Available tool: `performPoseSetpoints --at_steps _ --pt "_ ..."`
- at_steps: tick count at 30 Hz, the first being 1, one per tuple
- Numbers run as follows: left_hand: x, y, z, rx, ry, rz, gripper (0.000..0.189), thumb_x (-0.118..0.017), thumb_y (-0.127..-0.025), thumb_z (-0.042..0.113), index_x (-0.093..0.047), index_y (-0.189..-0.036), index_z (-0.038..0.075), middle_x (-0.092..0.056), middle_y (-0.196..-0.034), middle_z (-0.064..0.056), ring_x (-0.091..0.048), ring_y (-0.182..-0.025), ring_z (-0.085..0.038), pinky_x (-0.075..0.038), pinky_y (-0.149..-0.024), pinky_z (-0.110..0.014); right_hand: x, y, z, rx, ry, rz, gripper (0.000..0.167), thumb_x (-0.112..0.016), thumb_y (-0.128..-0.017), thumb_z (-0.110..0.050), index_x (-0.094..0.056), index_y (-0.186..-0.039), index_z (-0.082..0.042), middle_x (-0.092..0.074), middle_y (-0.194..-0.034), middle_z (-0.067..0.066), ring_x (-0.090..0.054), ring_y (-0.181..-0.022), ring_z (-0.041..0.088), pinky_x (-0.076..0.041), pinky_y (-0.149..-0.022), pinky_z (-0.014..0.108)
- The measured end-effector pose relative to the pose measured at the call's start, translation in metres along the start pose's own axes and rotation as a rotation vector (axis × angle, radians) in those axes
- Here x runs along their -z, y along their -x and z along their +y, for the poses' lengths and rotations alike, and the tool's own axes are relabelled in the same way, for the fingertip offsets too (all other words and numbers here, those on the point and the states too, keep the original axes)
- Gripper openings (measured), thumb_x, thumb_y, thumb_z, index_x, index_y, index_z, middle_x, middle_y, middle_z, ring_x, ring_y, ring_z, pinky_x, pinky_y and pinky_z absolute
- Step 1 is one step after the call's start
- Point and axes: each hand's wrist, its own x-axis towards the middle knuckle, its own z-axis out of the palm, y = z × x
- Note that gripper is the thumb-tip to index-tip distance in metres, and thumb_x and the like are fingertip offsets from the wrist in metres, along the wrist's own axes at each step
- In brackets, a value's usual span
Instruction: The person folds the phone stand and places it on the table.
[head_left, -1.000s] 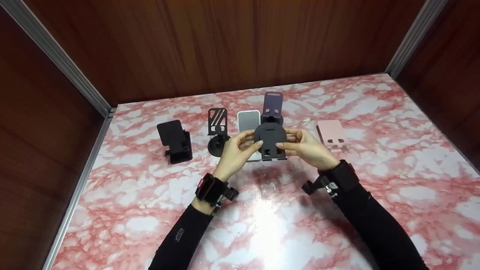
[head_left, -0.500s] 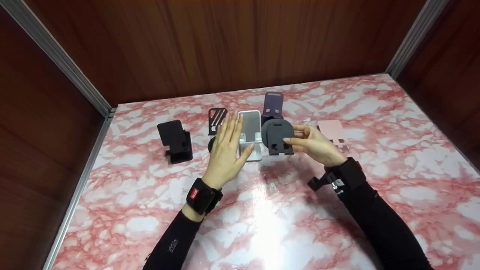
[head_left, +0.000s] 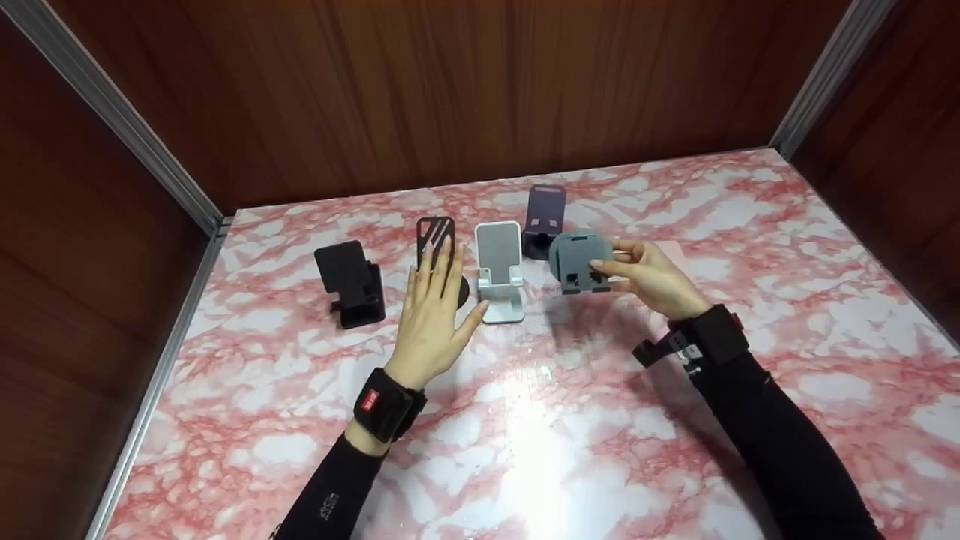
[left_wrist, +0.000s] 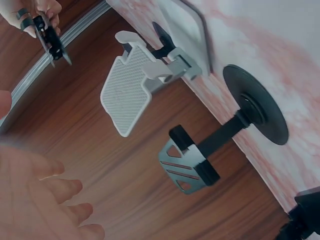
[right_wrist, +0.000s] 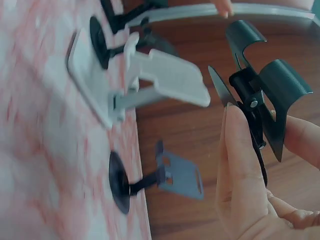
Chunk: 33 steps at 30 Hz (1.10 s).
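Observation:
My right hand (head_left: 660, 281) holds a folded dark grey phone stand (head_left: 581, 259) with a round base, above the table, pinched at its right side between thumb and fingers. The right wrist view shows this stand edge-on, its curved hooks (right_wrist: 285, 82) pointing away from the palm. My left hand (head_left: 429, 326) has its fingers extended and slightly apart, with nothing held. In the head view it partly covers a black slotted phone stand (head_left: 463, 292); the left wrist view shows the palm (left_wrist: 30, 195) apart from that stand's round base (left_wrist: 257, 105).
A white phone stand (head_left: 500, 251) stands between the hands, with a purple one (head_left: 546, 206) behind it to the right. At the left is a black stand (head_left: 343, 266). A pink one (head_left: 670, 255) is mostly hidden behind my right hand. Wooden panels (head_left: 480, 97) enclose the marbled table (head_left: 285, 420).
Both hands held the grey stand at first. My left hand has let go, straightened and moved left. My right hand has carried the stand to the right and slightly farther back.

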Motion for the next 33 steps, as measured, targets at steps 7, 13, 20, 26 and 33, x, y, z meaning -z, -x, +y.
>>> performPoseSetpoints --at_steps 7,13,20,26,33 --pt "-0.001 0.006 -0.008 0.025 -0.006 -0.027 0.076 -0.044 -0.094 0.047 -0.002 -0.150 0.017 0.000 -0.158 -0.002 0.005 -0.145 -0.023 -0.003 -0.119 -0.049 0.016 -0.006 0.003 0.011 0.113 0.080 0.062 -0.065 -0.086 -0.011 -0.034 -0.137 0.007 -0.067 -0.097 0.001 -0.067 -0.085 0.010 -0.057 -0.074 0.023" --pt "0.000 0.009 -0.013 0.041 -0.005 -0.053 0.075 -0.042 -0.094 0.048 -0.002 -0.149 0.015 0.000 -0.158 -0.003 0.005 -0.145 -0.025 -0.001 -0.119 -0.047 0.025 -0.007 0.007 0.008 0.498 0.225 0.064 -0.064 -0.088 -0.021 -0.034 -0.139 0.000 -0.064 -0.109 0.016 -0.064 -0.074 0.003 -0.052 -0.057 0.019" --pt "0.000 0.013 -0.016 0.046 0.000 -0.060 0.074 -0.038 -0.095 0.051 -0.003 -0.149 0.015 0.001 -0.158 -0.003 0.003 -0.145 -0.027 -0.003 -0.119 -0.048 0.030 -0.015 0.012 -0.017 0.743 0.311 0.063 -0.062 -0.088 -0.020 -0.034 -0.140 0.000 -0.053 -0.124 0.026 -0.060 -0.083 0.017 -0.057 -0.070 0.033" --pt "0.000 0.013 -0.017 0.043 0.008 -0.053 0.074 -0.039 -0.095 0.050 -0.005 -0.149 0.014 0.001 -0.158 -0.003 0.005 -0.145 -0.025 -0.003 -0.119 -0.049 0.033 -0.024 0.016 -0.021 0.824 0.306 0.064 -0.064 -0.087 -0.022 -0.035 -0.140 0.001 -0.058 -0.112 0.026 -0.062 -0.069 0.021 -0.056 -0.063 0.031" --pt "-0.001 0.013 -0.017 0.043 0.008 -0.060 0.074 -0.041 -0.095 0.047 -0.006 -0.149 0.011 -0.002 -0.157 -0.006 0.004 -0.145 -0.026 -0.008 -0.118 -0.052 0.037 -0.028 0.020 -0.071 0.885 0.252 0.065 -0.060 -0.089 -0.024 -0.032 -0.140 0.005 -0.050 -0.125 0.028 -0.055 -0.097 0.030 -0.048 -0.079 0.033"
